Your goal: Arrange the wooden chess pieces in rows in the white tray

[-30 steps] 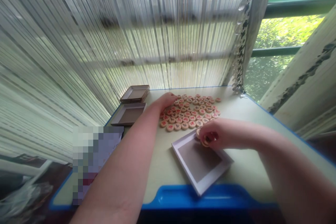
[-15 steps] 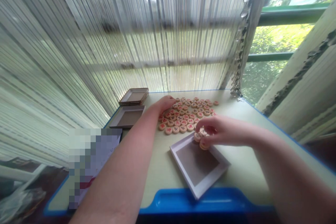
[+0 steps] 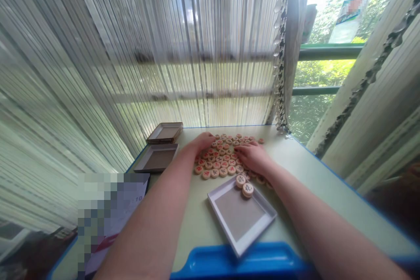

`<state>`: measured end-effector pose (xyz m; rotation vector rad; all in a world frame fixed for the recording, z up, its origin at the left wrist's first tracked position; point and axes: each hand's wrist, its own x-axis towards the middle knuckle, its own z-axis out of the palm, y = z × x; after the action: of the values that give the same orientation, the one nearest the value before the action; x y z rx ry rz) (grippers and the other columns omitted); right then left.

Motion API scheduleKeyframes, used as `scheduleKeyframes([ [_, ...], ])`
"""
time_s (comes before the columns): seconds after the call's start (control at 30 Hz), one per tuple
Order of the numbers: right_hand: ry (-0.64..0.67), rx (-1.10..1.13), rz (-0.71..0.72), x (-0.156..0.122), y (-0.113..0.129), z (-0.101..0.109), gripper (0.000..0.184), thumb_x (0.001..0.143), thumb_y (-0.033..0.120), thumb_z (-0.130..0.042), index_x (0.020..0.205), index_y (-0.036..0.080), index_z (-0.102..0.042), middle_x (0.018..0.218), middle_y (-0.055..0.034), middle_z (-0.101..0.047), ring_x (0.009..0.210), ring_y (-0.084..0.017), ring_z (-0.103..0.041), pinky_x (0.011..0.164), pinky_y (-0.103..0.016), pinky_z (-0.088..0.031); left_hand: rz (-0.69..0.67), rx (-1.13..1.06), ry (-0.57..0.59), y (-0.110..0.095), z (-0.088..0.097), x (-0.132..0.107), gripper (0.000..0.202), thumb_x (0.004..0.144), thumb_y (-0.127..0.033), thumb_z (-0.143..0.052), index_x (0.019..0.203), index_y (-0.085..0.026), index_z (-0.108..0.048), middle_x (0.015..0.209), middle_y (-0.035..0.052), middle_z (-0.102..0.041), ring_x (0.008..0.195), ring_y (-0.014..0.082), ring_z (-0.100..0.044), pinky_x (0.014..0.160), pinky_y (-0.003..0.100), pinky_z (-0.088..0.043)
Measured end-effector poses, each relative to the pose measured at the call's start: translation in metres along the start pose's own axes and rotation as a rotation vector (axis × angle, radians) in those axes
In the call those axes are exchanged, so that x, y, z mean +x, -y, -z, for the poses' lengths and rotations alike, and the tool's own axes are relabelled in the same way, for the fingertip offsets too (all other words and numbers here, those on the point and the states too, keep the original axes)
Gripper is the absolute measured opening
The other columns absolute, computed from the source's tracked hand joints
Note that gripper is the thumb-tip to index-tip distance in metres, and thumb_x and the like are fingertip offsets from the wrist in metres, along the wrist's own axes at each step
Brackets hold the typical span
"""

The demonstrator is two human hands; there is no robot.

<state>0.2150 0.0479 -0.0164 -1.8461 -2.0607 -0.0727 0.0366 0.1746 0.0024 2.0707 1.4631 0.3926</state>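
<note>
Round wooden Chinese chess pieces with red and black characters lie in a broad group in the middle of the table. At the group's far left edge rests my left hand, fingers loosely stretched out and touching or close to the pieces there. Over the right side of the group is my right hand, palm down with its fingers apart, covering some pieces. In front of it a shallow open box sits at an angle. Two stacks or single chess pieces are in its far corner.
A second shallow box and a stack of box trays stand at the back left. A partly blurred device screen lies beside my left forearm. A blue moulded tray edge runs along the front. String curtains hang behind.
My right hand has let go of chess pieces in the box's far corner and moved away, back onto the group. The left hand stays at the group's left edge. The view has shifted slightly.
</note>
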Motion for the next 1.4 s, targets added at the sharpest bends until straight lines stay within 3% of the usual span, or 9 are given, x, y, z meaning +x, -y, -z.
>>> scheduleKeyframes([
  [0.2,-0.031,-0.036,-0.065,0.004,0.0,0.0,0.03,0.082,0.038,-0.047,0.098,0.022,-0.067,0.099,-0.0073,-0.067,0.103,-0.023,-0.048,0.091,-0.036,-0.035,-0.014,0.097,-0.024,0.0,-0.001,0.005,0.03,0.082,-0.039,-0.043,0.086,-0.015,-0.061,0.098,0.0117,-0.066,0.089,0.0211,-0.06,0.073,0.027,-0.046],
  [0.33,-0.061,-0.001,-0.08,0.005,-0.002,-0.003,0.033,0.077,0.036,-0.053,0.104,0.021,-0.064,0.096,-0.0062,-0.067,0.103,-0.024,-0.049,0.089,-0.036,-0.037,-0.004,0.146,-0.145,-0.013,0.0,-0.004,0.045,0.087,-0.046,-0.032,0.093,-0.01,-0.058,0.104,0.0183,-0.063,0.098,0.0261,-0.057,0.083,0.033,-0.042],
  [0.43,-0.067,0.068,-0.082,0.005,-0.003,-0.005,0.029,0.073,0.029,-0.054,0.099,0.02,-0.064,0.093,-0.005,-0.067,0.094,-0.022,-0.054,0.083,-0.033,-0.04,0.033,0.102,-0.338,-0.035,0.007,-0.022,0.045,0.087,-0.046,-0.033,0.103,-0.01,-0.054,0.107,0.017,-0.061,0.099,0.0254,-0.056,0.081,0.032,-0.042],
  [0.6,-0.147,0.24,-0.059,0.0,-0.002,0.001,0.024,0.076,0.033,-0.051,0.088,0.018,-0.065,0.088,-0.0057,-0.067,0.081,-0.018,-0.058,0.076,-0.029,-0.043,-0.048,0.038,-0.273,-0.062,0.014,-0.073,0.04,0.083,-0.048,-0.042,0.102,-0.015,-0.056,0.101,0.0117,-0.064,0.085,0.0208,-0.06,0.072,0.028,-0.043],
  [0.7,-0.186,0.365,-0.069,-0.009,0.004,0.017,0.027,0.075,0.038,-0.053,0.089,0.018,-0.065,0.087,-0.0051,-0.067,0.077,-0.017,-0.059,0.072,-0.028,-0.043,0.016,0.14,-0.269,-0.055,0.003,-0.109,0.033,0.08,-0.045,-0.048,0.09,-0.016,-0.06,0.093,0.0112,-0.065,0.085,0.0231,-0.06,0.072,0.03,-0.043],
  [0.87,-0.108,0.643,-0.109,-0.051,0.026,0.048,0.036,0.068,0.044,-0.061,0.088,0.013,-0.065,0.081,-0.007,-0.066,0.07,-0.016,-0.058,0.063,-0.027,-0.044,-0.057,0.163,-0.493,-0.03,-0.028,-0.165,0.027,0.082,-0.04,-0.046,0.087,-0.017,-0.06,0.096,0.0107,-0.062,0.087,0.0222,-0.058,0.075,0.032,-0.043],
  [1.0,-0.155,0.784,-0.137,-0.107,0.044,0.044,0.038,0.068,0.047,-0.06,0.089,0.015,-0.064,0.08,-0.0072,-0.066,0.069,-0.016,-0.057,0.061,-0.027,-0.044,-0.101,0.156,-0.605,-0.019,-0.052,-0.194,0.034,0.08,-0.046,-0.048,0.089,-0.016,-0.06,0.092,0.0107,-0.062,0.092,0.0224,-0.055,0.083,0.032,-0.042],
  [1.17,-0.4,0.658,-0.258,-0.154,0.05,0.023,0.033,0.069,0.046,-0.058,0.082,0.017,-0.066,0.082,-0.0066,-0.067,0.068,-0.016,-0.054,0.066,-0.029,-0.042,-0.106,0.12,-0.538,-0.012,-0.067,-0.203,0.034,0.075,-0.043,-0.056,0.095,-0.016,-0.061,0.097,0.0099,-0.062,0.087,0.0202,-0.058,0.079,0.029,-0.045],
  [1.4,-0.213,0.495,-0.113,-0.149,0.052,0.017,0.021,0.069,0.039,-0.059,0.074,0.02,-0.067,0.078,-0.0037,-0.066,0.077,-0.019,-0.055,0.074,-0.032,-0.04,-0.123,0.09,-0.501,0.0,-0.062,-0.193,0.019,0.077,-0.019,-0.052,0.084,-0.018,-0.069,0.089,0.007,-0.067,0.085,0.0171,-0.06,0.08,0.025,-0.045],
])
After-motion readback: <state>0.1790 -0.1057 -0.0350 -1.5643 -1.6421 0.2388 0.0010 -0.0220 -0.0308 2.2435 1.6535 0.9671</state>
